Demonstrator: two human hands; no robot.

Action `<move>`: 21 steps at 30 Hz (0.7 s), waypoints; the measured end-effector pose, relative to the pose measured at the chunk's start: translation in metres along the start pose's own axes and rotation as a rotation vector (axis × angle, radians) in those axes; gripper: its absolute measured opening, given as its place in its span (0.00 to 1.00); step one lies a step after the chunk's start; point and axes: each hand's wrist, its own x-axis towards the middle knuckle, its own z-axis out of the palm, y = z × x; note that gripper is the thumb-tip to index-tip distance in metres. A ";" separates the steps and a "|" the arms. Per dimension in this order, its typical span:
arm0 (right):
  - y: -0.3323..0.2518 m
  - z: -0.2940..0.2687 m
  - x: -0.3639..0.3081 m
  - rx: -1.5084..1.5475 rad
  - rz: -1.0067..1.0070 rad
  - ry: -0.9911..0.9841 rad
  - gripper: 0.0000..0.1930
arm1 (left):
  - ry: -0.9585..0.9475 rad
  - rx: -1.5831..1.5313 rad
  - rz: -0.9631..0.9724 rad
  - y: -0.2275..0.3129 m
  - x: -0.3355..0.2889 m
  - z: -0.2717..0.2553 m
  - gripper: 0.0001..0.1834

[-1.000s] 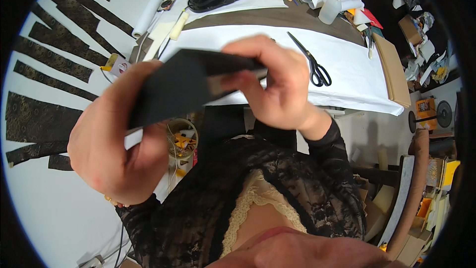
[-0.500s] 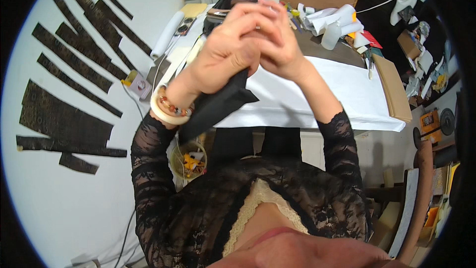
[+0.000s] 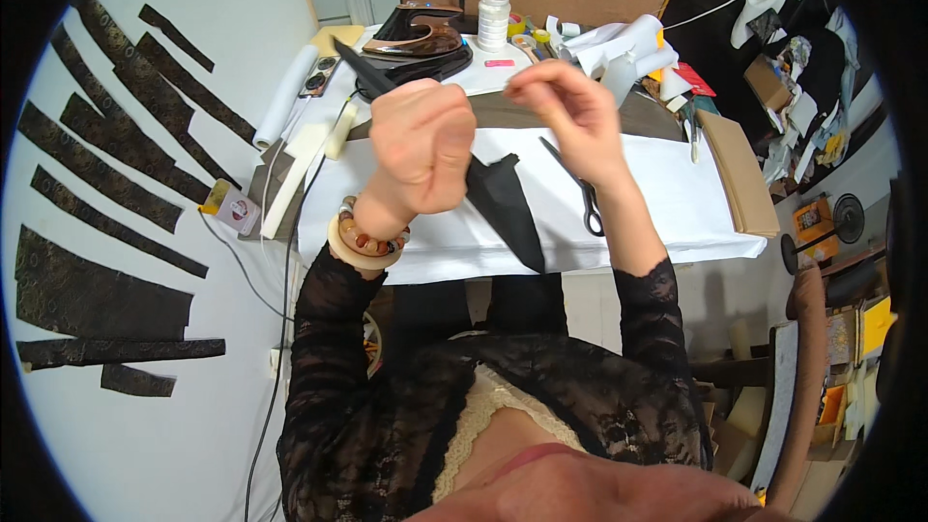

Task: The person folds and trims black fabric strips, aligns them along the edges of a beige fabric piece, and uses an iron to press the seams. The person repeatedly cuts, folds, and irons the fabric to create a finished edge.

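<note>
A piece of black fabric (image 3: 507, 208) is gripped in my left fist (image 3: 420, 147), raised over the table. A narrow end of the cloth sticks out toward the upper left, and a wider end hangs down at the right. Beads and a pale bangle circle that wrist. To the right, my right hand (image 3: 575, 121) is up in the air, apart from the fabric, its fingers bent toward the thumb in a loose pinch; whatever lies between the fingertips is too small to tell. Below it, black-handled scissors (image 3: 591, 210) lie on the white sheet (image 3: 667, 188).
An iron (image 3: 418, 31), a white jar (image 3: 493, 21) and tape rolls stand at the back. White paper rolls (image 3: 633, 43) and a clear bottle are at back right. Brown board (image 3: 737, 174) lies at the right edge. Dark patterned pieces (image 3: 101, 280) hang on the left wall.
My hands, clasped together before, have come apart: the right moved away to the right and the left stays shut on the fabric. The fabric now extends both sides of my fist. Scissors have come into view.
</note>
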 end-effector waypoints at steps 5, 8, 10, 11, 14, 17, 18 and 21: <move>-0.037 0.007 -0.030 0.171 0.007 -0.098 0.14 | -0.021 0.150 0.153 -0.017 -0.007 0.014 0.09; -0.041 0.015 -0.037 0.084 0.044 -0.065 0.14 | -0.031 0.147 0.126 -0.019 -0.011 0.014 0.09; -0.042 0.021 -0.038 0.078 0.047 -0.015 0.11 | -0.023 0.136 0.108 -0.020 -0.014 0.015 0.09; -0.039 0.022 -0.038 0.046 0.007 -0.012 0.10 | -0.018 0.130 0.098 -0.021 -0.015 0.015 0.09; -0.032 0.023 -0.041 -0.059 -0.095 0.032 0.07 | -0.025 0.129 0.093 -0.020 -0.016 0.016 0.08; -0.031 0.027 -0.045 -0.171 -0.133 0.117 0.07 | -0.027 0.149 0.092 -0.022 -0.019 0.017 0.08; -0.033 0.028 -0.047 -0.204 -0.130 0.133 0.07 | -0.023 0.151 0.088 -0.021 -0.019 0.017 0.08; -0.036 0.031 -0.052 -0.300 -0.170 0.182 0.07 | -0.016 0.159 0.083 -0.018 -0.019 0.019 0.09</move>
